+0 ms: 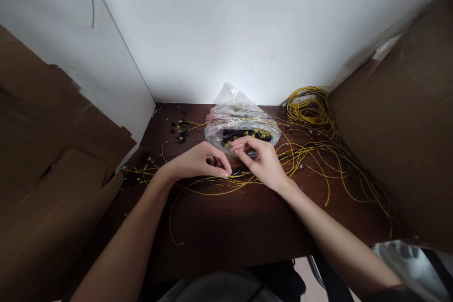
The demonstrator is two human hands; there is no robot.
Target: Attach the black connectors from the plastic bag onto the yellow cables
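Observation:
My left hand (208, 163) is closed, thumb and forefinger pinched at one end of a small black connector (236, 172). Yellow wires (208, 193) run beneath both hands across the dark tabletop. To the right, my right hand (262, 158) is also closed, its thumb and fingertips pressed together; whatever they hold is too small to name. Just behind the hands lies a clear plastic bag (230, 99) with black and yellow connector parts (262, 134) in it. My fingers hide part of the bag's front edge.
A coil of yellow wire (306, 104) rests at the back right. Several black and yellow pieces (181, 132) lie left of the bag. Cardboard sheets (53, 141) stand at both sides, and a white wall (226, 33) closes off the back.

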